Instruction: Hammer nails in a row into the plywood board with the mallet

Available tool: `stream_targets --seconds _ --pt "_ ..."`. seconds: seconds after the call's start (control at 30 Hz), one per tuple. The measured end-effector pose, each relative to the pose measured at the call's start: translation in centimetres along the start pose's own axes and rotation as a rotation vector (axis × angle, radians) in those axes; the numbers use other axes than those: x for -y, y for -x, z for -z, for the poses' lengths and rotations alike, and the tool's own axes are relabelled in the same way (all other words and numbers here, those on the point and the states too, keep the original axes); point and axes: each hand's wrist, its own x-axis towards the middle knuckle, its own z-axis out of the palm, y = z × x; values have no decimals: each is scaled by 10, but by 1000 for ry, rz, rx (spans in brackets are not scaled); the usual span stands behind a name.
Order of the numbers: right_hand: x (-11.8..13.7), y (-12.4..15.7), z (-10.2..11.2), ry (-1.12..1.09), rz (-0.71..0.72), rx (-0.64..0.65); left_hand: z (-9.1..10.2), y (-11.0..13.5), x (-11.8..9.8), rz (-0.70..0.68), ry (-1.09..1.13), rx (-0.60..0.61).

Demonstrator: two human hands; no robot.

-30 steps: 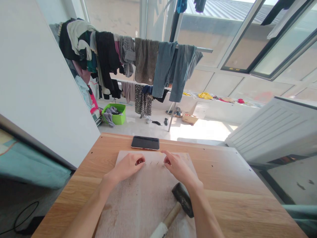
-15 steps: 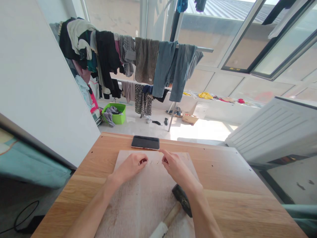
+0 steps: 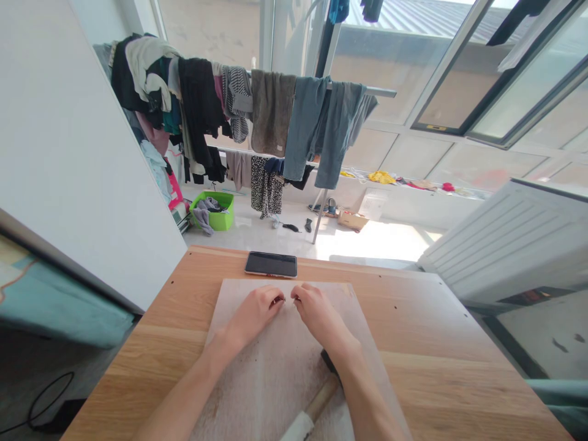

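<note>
My left hand (image 3: 266, 306) is closed in a pinch over the far part of a pale wooden board (image 3: 257, 380). Just to its right, my right hand (image 3: 315, 306) is also pinched, its fingertips a small gap from the left ones. Whatever sits in the fingertips is too small to name and mostly hidden; a tiny dark bit shows at the left ones. Under my right forearm lies a hammer (image 3: 321, 398) with a wooden, white-wrapped handle. Its black head is largely covered by the arm.
A phone (image 3: 271, 264) lies screen up on the wooden table (image 3: 441, 331), beyond the board. Farther off are a drying rack with clothes (image 3: 273, 110), a green basket (image 3: 225, 220) and a cardboard box (image 3: 353, 220). A white panel (image 3: 92, 153) stands at left.
Both hands have moved inward, toward each other. My right index finger, stretched out before, is now curled into a pinch. The thin slivers visible between the hands are now mostly covered by fingers.
</note>
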Motion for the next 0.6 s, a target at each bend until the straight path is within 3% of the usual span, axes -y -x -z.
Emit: stream_targets --seconds 0.33,0.6 --pt "7 0 5 -87 48 -66 -7 0 0 -21 102 -63" --pt "10 5 18 -222 86 -58 10 2 -19 10 204 -41"
